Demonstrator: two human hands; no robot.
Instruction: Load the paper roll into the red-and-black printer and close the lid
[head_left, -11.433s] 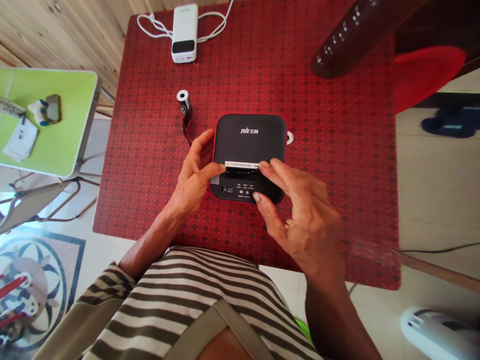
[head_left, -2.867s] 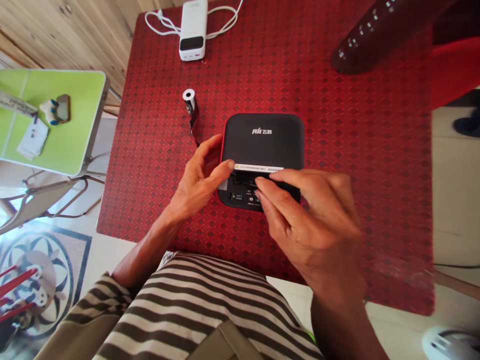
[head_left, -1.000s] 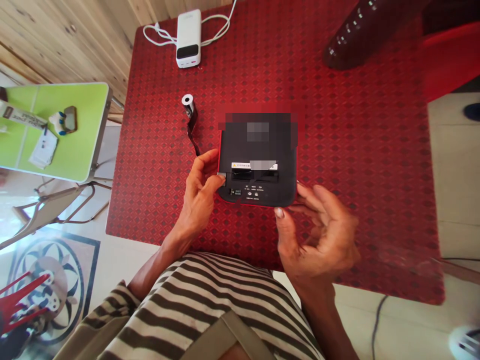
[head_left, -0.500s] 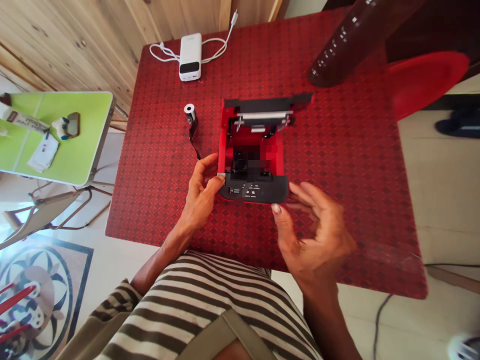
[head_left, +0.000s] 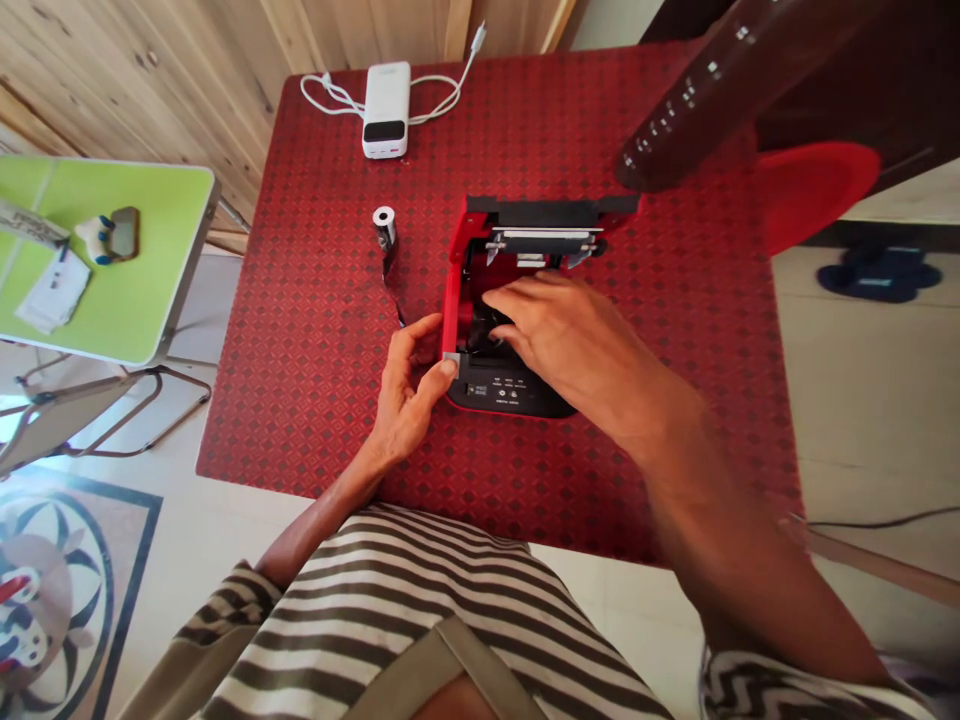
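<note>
A red and black label or receipt printer (head_left: pixel 502 392) sits on the table with its lid (head_left: pixel 551 214) raised, showing the roller and metal parts inside. Its front left corner is gripped by my left hand (head_left: pixel 405 395), thumb on top by a small grey tab. My right hand (head_left: pixel 574 335) reaches over the front panel into the printer's bay. Its fingers and thumb bend around a dark part in there, mostly hidden by the hand. Left of the printer stands a small paper roll (head_left: pixel 384 230) with a dark strip trailing from it toward my left fingers.
A white power bank (head_left: pixel 386 110) with a white cable lies at the back left of the red table (head_left: pixel 300 330). A dark tall object (head_left: pixel 675 110) leans in at the back right. Further left is a green table (head_left: pixel 112 310) with a phone and papers.
My right hand has left the printer's front right corner and moved up and left into the open bay. My left hand keeps its hold. The view has shifted slightly.
</note>
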